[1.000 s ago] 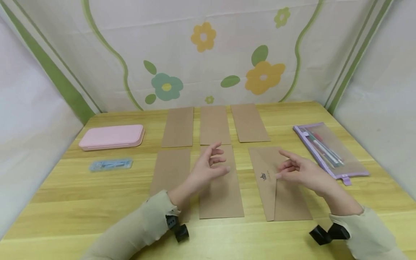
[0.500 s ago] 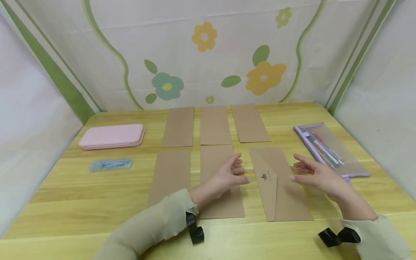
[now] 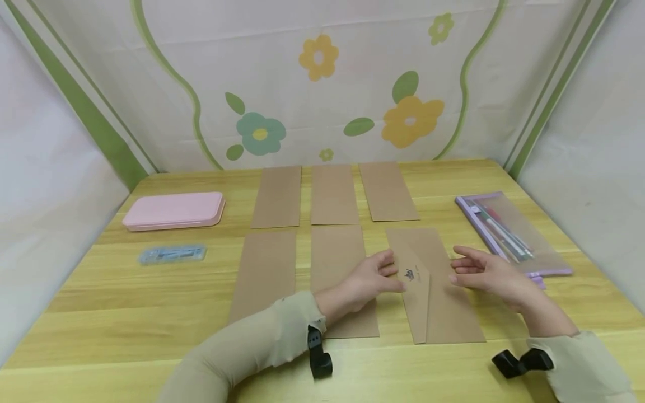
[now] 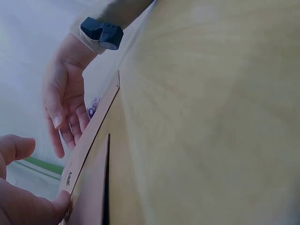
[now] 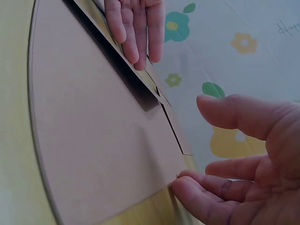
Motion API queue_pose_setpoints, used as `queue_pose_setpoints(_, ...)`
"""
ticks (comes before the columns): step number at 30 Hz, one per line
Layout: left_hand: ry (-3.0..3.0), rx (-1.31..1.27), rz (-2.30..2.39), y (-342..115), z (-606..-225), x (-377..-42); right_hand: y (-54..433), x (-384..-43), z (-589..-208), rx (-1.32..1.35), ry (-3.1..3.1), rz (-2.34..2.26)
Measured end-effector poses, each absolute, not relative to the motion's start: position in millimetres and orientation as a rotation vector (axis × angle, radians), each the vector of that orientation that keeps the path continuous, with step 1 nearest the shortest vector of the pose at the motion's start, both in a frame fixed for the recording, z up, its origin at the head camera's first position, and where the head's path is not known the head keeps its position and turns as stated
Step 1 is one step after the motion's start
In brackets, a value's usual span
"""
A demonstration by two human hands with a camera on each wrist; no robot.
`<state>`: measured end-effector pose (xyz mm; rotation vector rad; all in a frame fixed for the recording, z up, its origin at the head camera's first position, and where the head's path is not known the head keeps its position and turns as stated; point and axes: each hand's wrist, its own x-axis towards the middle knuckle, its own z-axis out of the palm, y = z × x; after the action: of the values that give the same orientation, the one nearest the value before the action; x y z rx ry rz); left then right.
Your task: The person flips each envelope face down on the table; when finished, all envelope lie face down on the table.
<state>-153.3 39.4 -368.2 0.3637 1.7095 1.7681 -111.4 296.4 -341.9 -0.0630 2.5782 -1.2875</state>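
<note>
A brown paper envelope (image 3: 445,313) lies on the table at the front right, its pointed flap (image 3: 415,296) with a small dark crown print facing up. My left hand (image 3: 370,280) is at the envelope's left edge, fingers loosely bent and thumb apart. Opposite, my right hand (image 3: 494,278) stands beside the right edge. In the right wrist view, a fingertip of the right hand (image 5: 243,183) is right at a corner of the envelope (image 5: 108,126). Neither hand grips anything. The left wrist view shows the envelope (image 4: 96,129) nearly edge-on between both hands.
More brown envelopes lie flat in two rows, such as the middle front one (image 3: 335,252) under my left forearm. A pink case (image 3: 173,210) and a small blue clear box (image 3: 173,254) lie left. A purple-edged mesh pouch (image 3: 539,240) with pens lies right.
My left hand has moved right from over the middle envelope to the flapped envelope's left edge. My right hand has shifted right, from over that envelope to its right edge. The envelopes stay put.
</note>
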Motion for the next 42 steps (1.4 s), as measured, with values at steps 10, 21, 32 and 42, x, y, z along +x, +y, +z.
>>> queue_pose_setpoints(10, 1.716, 0.300, 1.816, 45, -365, -153, 299, -112, -343, -0.056, 2.576, -1.319)
queue_pose_setpoints(21, 1.708, 0.203, 1.936, 49, -365, -158, 303, -111, -347, -0.062, 2.442, -1.504)
queue_pose_setpoints(32, 1.857, 0.259, 1.870, 40, -372, -152, 295, -112, -353, -0.053, 2.305, -1.615)
queue_pose_setpoints(42, 1.865, 0.223, 2.003, 28, -364, -152, 277, -114, -353, -0.098, 2.214, -1.708)
